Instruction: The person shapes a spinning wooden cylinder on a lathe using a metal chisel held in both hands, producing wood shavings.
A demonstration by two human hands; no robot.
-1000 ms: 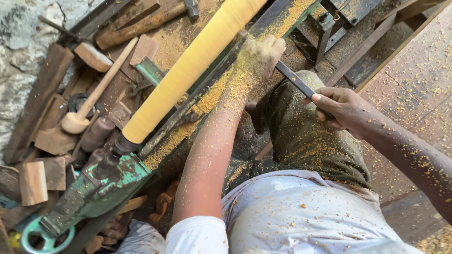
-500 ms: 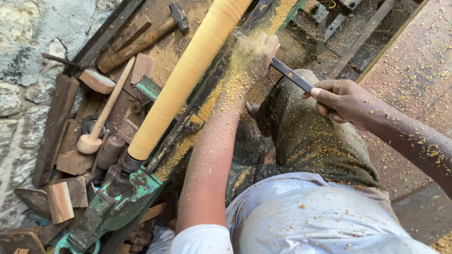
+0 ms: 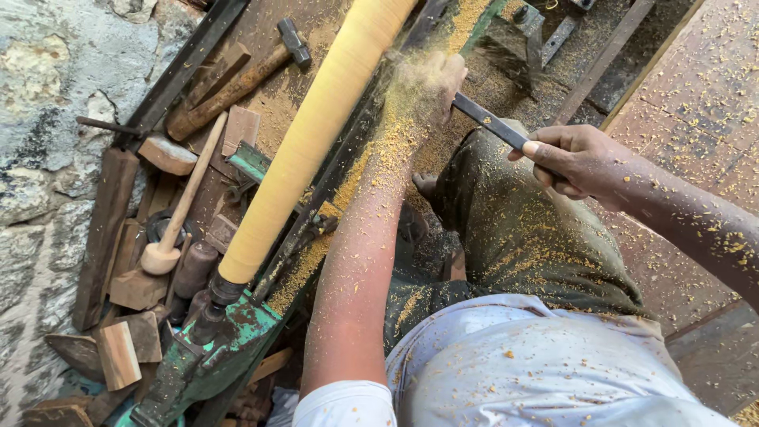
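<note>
pale yellow wood cylinder (image 3: 316,134) on lathe, smooth, sawdust flying.

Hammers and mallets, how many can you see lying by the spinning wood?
2. A metal-headed hammer lies near the top, left of the spinning yellow wood. A pale wooden mallet lies lower left among wood scraps. More may hide in the clutter.

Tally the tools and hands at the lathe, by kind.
Hands: 2, left and right
Chisel: 1
Yellow workpiece: 1
Hammer: 1
Wooden mallet: 1
Total: 6
</note>
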